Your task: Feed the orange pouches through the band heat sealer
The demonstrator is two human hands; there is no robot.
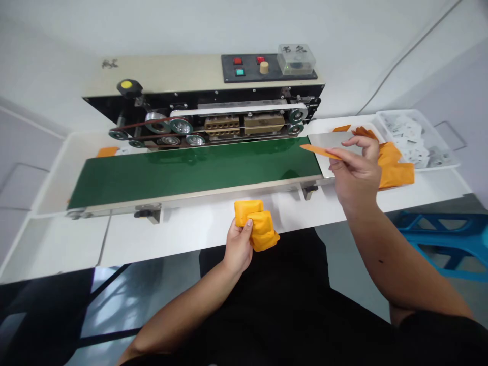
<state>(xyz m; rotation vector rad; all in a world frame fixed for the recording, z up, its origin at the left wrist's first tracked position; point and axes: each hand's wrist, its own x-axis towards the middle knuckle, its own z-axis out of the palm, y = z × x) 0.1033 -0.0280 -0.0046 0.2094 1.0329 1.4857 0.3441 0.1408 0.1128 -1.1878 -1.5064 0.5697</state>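
My left hand (pixel 239 245) is closed around a few yellow packets (pixel 261 229), thumb on top, just in front of the table's near edge. Between thumb and fingers of my right hand (pixel 358 170) is a single orange packet (pixel 320 151), seen nearly edge-on. Its pointed tip hangs over the right end of the green conveyor belt (pixel 198 170). Behind the belt stands a band sealing machine (pixel 160 76) with exposed pulleys, belts and brass blocks. More orange packets (pixel 394 168) are heaped just right of my right hand, partly covered by it.
A clear bin (pixel 453 155) of small white packets stands at the right. At the left is a white bin (pixel 49 190), partly behind the conveyor. A control panel (pixel 249 73) with buttons and a small clear box (pixel 296 60) tops the machine. A blue stool (pixel 450 229) is at lower right.
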